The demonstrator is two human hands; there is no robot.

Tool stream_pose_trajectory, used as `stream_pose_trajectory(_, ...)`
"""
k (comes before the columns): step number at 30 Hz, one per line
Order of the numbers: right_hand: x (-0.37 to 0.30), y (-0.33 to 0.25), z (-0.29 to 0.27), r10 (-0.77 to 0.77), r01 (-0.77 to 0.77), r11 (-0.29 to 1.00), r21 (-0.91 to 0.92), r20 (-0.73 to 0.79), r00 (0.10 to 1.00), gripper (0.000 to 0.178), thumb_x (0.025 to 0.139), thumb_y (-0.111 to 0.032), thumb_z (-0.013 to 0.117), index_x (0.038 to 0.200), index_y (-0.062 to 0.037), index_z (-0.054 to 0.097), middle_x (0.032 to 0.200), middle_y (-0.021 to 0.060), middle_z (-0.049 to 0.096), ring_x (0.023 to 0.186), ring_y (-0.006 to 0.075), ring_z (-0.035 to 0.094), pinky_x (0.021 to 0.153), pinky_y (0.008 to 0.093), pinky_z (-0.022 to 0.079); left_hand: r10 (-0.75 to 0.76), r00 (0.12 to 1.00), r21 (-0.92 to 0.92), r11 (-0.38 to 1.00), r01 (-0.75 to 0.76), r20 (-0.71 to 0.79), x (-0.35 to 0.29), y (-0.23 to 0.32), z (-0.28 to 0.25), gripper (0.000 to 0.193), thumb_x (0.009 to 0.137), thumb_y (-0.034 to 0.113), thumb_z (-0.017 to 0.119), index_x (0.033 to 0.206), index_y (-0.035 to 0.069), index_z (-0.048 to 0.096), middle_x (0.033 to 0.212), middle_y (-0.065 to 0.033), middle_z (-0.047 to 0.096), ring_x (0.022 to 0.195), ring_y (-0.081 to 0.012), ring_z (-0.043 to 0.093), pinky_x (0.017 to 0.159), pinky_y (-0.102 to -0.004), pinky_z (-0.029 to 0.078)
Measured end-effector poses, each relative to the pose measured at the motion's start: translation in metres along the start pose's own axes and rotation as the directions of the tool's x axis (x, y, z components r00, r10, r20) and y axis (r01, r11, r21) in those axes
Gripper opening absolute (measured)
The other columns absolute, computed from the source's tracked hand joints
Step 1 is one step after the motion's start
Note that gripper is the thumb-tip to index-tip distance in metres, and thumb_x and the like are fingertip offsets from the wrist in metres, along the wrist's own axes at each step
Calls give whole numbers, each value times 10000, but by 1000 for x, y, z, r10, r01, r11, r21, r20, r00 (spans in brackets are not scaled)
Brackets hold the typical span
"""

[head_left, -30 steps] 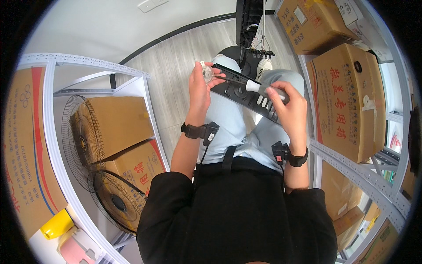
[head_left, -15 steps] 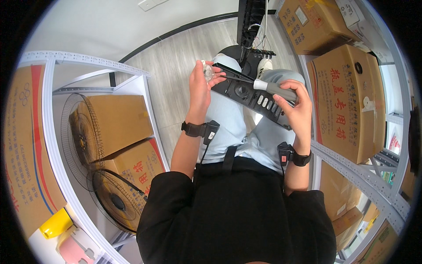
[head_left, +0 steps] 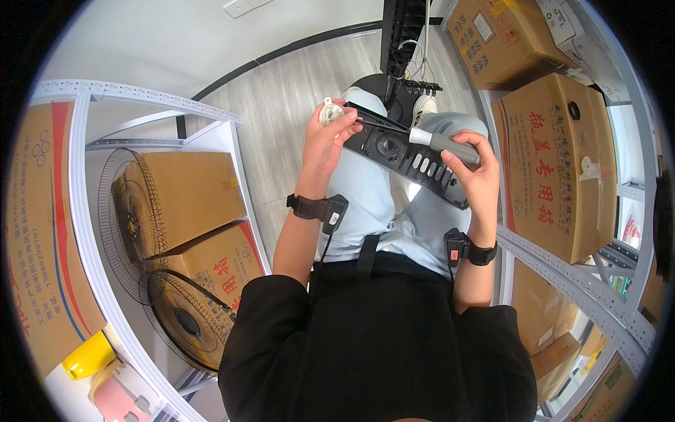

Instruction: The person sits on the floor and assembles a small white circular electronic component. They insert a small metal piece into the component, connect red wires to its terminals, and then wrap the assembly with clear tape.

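My left hand [head_left: 325, 141] is closed on a small round white plastic part [head_left: 330, 112], with the thumb pressed over it near the fingertips. A screwdriver [head_left: 453, 149] with a grey handle and white collar lies in my right hand [head_left: 478, 165], the fingers wrapped round the handle. Its dark shaft points left toward the fingers of my left hand; whether the tip touches the part is hidden. Under both hands a long black control panel [head_left: 406, 150] rests tilted across my thighs, with a round knob opening and a row of pale oval buttons.
Beyond my knees rises a black stand column [head_left: 402, 42] with loose thin wires [head_left: 420, 67] at its side. Two wire fan grilles [head_left: 130, 218] lean by the left shelf [head_left: 83, 155]. Cardboard boxes [head_left: 555, 162] fill the right shelf. Cables run from both wristbands.
My left thumb has come down over the white part, which has turned in the fingers. The screwdriver's handle has shifted slightly in my right hand.
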State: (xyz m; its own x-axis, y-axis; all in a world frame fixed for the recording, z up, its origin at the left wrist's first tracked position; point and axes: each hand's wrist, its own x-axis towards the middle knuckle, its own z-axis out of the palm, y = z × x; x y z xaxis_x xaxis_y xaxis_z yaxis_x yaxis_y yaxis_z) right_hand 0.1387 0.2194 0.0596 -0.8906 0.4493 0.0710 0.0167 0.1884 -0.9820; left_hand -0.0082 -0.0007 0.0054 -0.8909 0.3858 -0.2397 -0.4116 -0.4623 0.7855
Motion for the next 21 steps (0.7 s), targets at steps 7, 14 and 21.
stream_pose_trajectory(7, 0, 2, -2, 5, -5, 1000, -26, 3, 1000, 258, 738, -7, 750, 950, -31, 604, 1029, 46, 613, 1016, 166, 559, 910, 289, 415, -20, 1000, -21, 1000, 20, -9, 4, -7, -9, 339, 825, -28, 657, 1121, 28, 502, 955, -96, 619, 841, -175, 611, 730, -300, 510)
stream_pose_trajectory(14, 0, 2, -14, 97, -97, 995, 17, -15, 995, 238, 762, -29, 743, 956, -26, 604, 1008, 35, 629, 951, 125, 569, 846, 263, 443, 47, 998, 94, 995, -43, -37, 3, -1, -6, 351, 828, -20, 662, 1130, 17, 488, 931, -83, 620, 801, -165, 625, 685, -268, 506)
stream_pose_trajectory(21, -4, 15, -36, 197, -185, 953, -242, 23, 980, 254, 772, -90, 756, 966, -26, 604, 918, 25, 633, 851, 95, 562, 760, 235, 437, 141, 990, 362, 922, -138, 18, 7, -6, -1, 360, 823, -30, 661, 1144, 8, 500, 947, -85, 625, 804, -152, 631, 660, -250, 506)
